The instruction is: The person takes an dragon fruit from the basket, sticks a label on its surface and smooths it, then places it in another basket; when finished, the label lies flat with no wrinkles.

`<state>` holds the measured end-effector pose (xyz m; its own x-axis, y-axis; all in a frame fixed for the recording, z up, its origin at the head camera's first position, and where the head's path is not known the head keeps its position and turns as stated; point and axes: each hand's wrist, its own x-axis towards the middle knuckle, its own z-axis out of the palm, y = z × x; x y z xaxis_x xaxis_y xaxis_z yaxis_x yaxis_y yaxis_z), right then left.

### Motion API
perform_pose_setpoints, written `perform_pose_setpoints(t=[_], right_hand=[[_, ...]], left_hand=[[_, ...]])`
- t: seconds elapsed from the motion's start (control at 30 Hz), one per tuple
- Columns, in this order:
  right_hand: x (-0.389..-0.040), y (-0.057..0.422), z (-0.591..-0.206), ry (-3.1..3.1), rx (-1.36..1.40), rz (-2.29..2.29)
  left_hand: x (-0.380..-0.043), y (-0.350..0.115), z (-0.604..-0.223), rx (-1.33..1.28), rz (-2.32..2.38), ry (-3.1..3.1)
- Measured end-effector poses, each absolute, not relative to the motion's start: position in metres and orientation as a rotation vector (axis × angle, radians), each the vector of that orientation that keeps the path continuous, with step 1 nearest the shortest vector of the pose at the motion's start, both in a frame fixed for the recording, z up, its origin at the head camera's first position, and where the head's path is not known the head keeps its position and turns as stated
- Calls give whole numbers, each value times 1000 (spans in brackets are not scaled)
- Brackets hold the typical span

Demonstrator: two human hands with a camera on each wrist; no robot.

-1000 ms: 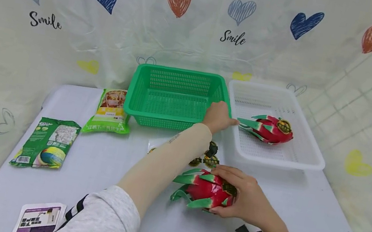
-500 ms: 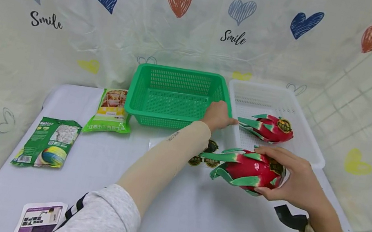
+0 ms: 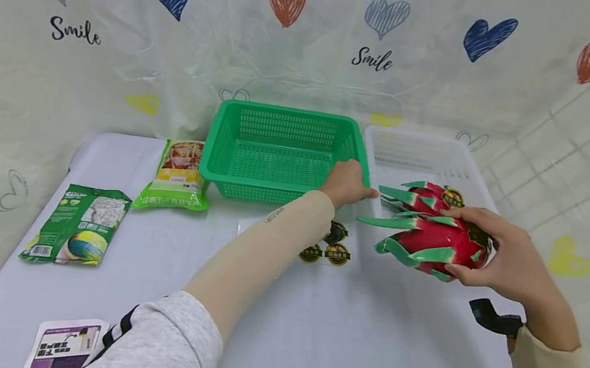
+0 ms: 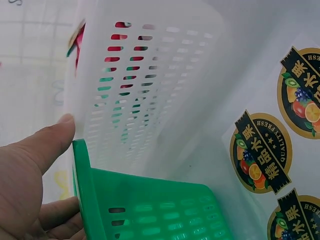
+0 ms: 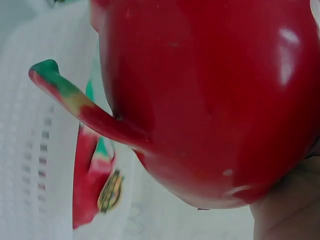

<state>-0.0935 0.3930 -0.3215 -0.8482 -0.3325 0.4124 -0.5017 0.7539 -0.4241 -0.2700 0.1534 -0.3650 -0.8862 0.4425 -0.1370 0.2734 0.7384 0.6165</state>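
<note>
My right hand point(image 3: 513, 258) grips a red dragon fruit point(image 3: 441, 244) with green-tipped scales, held in the air over the near rim of the white basket point(image 3: 421, 139). In the right wrist view, its glossy red skin fills most of the picture. A second dragon fruit point(image 3: 416, 200) with a round black-and-gold sticker lies inside that basket, partly covered by the held one. My left hand point(image 3: 345, 183) holds the right rim of the green basket point(image 3: 246, 192). In the left wrist view, the thumb point(image 4: 52, 140) touches the white basket's edge, with the other fingers behind the green rim.
A sheet of round fruit stickers point(image 3: 338, 254) lies before the baskets, partly under the left forearm. On the left are a bright green food packet point(image 3: 175, 182), a dark green packet point(image 3: 77, 226) and a purple-and-white packet point(image 3: 64, 350). A printed curtain hangs behind the table.
My right hand has lifted the dragon fruit off the table and carried it right and away from me to the white basket. The left hand has stayed at the basket rims.
</note>
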Motion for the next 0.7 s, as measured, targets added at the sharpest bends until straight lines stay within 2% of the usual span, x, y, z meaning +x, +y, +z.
perform_pose_setpoints(t=[0.3,0.5,0.7], right_hand=[[-117,429,-317,-2840,231,831],[-135,444,-313,-2937,134,811],[-150,448,-324,-3086,74,763]], left_hand=[[-265,153,-359,571,890,2643],[-265,152,-360,554,903,2632],[-266,152,-364,533,938,2626]])
